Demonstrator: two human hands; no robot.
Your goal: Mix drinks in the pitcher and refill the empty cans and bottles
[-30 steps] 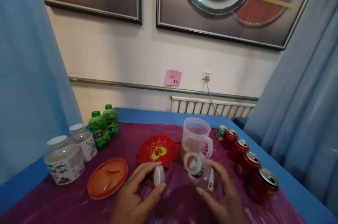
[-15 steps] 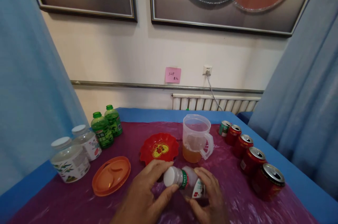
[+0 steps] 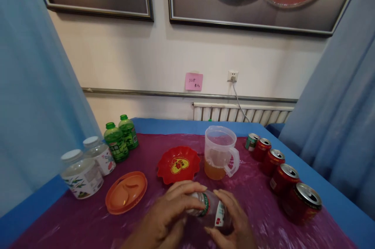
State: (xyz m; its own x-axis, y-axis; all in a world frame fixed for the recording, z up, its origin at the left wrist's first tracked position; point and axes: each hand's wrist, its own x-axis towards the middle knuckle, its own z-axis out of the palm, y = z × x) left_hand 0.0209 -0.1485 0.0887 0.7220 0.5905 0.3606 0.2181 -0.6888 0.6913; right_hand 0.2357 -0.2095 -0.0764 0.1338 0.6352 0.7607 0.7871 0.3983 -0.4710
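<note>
Lower centre of frame: a clear bottle (image 3: 213, 206), held well over on its side, neck end toward frame left, body toward frame right. White label with a red mark on the body, green band at the neck.

Left hand (image 3: 171, 212): fingers bent over the neck end, closed onto it; thumb mostly lost beneath. Right hand (image 3: 234, 217): half curled about the bottle's body, thumb below and fingers above, holding it.

Step in hand, as judged from the grips: work at the bottle's mouth, left hand on the neck, right hand steadying. The mouth lies under the left fingers; whether anything is seated there cannot be told.

Next move, a judgement: any turn at the neck calls for a firm left grip and an unmoving right one, with the tilt watched in case the mouth is not sealed. The bottle wall looks thin; squeezing hard could dent it.

Around: a measuring jug (image 3: 218, 143) with amber liquid in its base, right of centre, beyond the hands; a red dish (image 3: 163, 170) at centre, just beyond the left hand; an orange plate (image 3: 136, 186) at lower left. A row of cans (image 3: 275, 167) runs down the right side, well apart from the bottle.
</note>
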